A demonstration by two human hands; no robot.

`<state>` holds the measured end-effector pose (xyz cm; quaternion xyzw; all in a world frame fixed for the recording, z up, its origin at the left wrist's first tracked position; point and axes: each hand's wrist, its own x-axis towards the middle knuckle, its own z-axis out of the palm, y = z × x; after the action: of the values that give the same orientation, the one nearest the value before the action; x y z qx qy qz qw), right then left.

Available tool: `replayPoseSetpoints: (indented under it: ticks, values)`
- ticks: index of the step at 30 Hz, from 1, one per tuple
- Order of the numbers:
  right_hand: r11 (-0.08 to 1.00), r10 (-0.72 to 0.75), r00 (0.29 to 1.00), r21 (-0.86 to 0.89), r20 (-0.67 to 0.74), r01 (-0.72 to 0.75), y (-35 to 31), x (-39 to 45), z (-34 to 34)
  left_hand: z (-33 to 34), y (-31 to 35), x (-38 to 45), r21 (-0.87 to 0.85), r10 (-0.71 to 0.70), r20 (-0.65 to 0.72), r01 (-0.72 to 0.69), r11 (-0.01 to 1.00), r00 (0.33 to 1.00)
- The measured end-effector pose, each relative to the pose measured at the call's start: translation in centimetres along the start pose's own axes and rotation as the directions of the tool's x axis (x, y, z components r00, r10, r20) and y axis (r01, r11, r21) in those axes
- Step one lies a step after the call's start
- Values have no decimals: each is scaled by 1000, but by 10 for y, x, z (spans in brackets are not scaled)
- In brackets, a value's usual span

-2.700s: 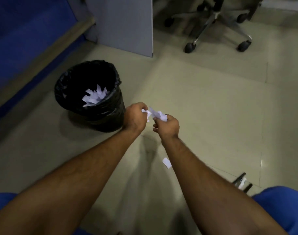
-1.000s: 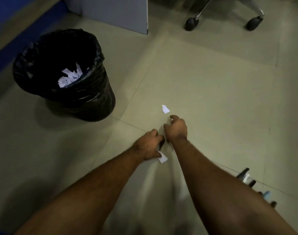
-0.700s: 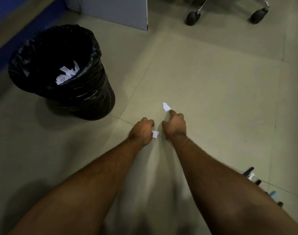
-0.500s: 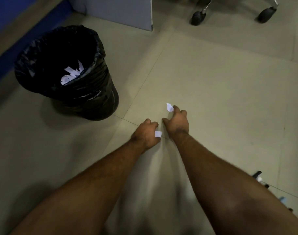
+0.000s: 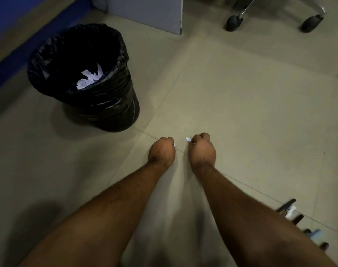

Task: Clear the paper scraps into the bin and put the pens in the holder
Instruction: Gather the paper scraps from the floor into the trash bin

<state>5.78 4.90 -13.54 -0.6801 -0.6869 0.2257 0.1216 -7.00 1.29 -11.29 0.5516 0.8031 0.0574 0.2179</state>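
A small white paper scrap (image 5: pixel 187 139) pokes out from the curled fingers of the right hand (image 5: pixel 202 149), pinched just above the floor (image 5: pixel 241 105); a paler sliver of scrap (image 5: pixel 174 145) shows at the fingertips of the left hand (image 5: pixel 162 152), which is also closed around it. The two fists sit side by side, near but not touching. The bin (image 5: pixel 91 81), lined with a black bag and already holding white scraps (image 5: pixel 90 77), stands ahead and to the left of the left hand, well apart from both. The pens (image 5: pixel 291 212) lie on the floor behind and to the right of the right forearm, partly cut off and blurred; no holder can be seen. The pieces are tiny and held only at the fingertips, so the likely failure is one slipping free on the way to the bin, or fluttering past the rim if let go too high or short of the opening. The bag's loose folded edge could also catch a scrap outside the bin.
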Motion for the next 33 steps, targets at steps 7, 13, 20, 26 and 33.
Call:
replayPoseSetpoints:
  ticks: [7, 13, 20, 26, 33]
  values:
    - [777, 315, 948, 563, 39, -282, -34, -33, -12, -34, 10, -20, -158, -41, -153, 17, 987, 987]
    - [527, 274, 951, 805, 142, -272, -100, -37, -60, -109, 21, -35, -400, -102, -282, -20, 916, 954]
    - [406, 201, 979, 907, 32, -113, -204, -28, -129, -236, 34, -36, -444, -62, -422, -147, 884, 905]
    - [612, -133, 990, 781, -49, 121, -300, -25, -148, -316, -26, -27, -403, -249, -548, 9, 915, 799]
    - [920, -256, 964, 325, 77, 219, -329, -6, -126, -330, -83, -6, -229, -246, -292, 182, 956, 924]
